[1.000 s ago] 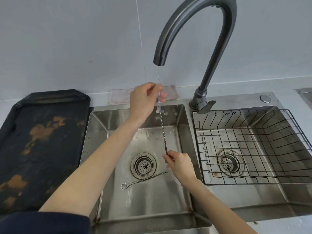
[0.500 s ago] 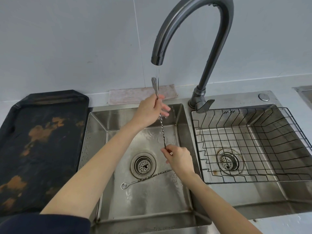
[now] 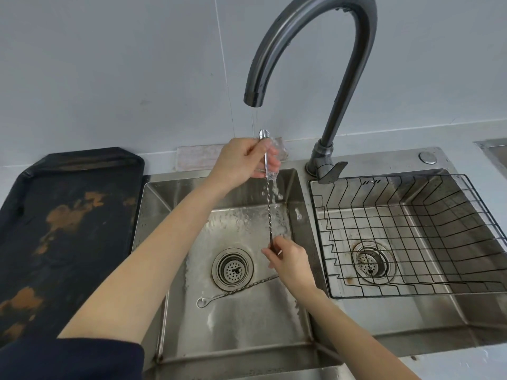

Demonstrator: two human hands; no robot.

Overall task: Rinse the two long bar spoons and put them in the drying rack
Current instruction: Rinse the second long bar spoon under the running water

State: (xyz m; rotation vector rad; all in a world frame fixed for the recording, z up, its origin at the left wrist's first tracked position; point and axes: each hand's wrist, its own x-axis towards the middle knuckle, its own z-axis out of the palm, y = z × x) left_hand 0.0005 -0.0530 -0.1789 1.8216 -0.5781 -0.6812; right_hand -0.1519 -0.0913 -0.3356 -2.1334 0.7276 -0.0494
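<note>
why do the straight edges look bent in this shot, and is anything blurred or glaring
Head view: the wide-angle lens bows the black wire drying rack and stainless steel sink rim; soft even light, only mild sheen on the curved dark metal faucet; running water smears the twisted steel bar spoon held upright between the left hand and right hand.

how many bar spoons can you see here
2. One bar spoon is held upright under the running faucet, left hand near its top, right hand at its lower end. The second spoon lies on the left basin floor.
</note>
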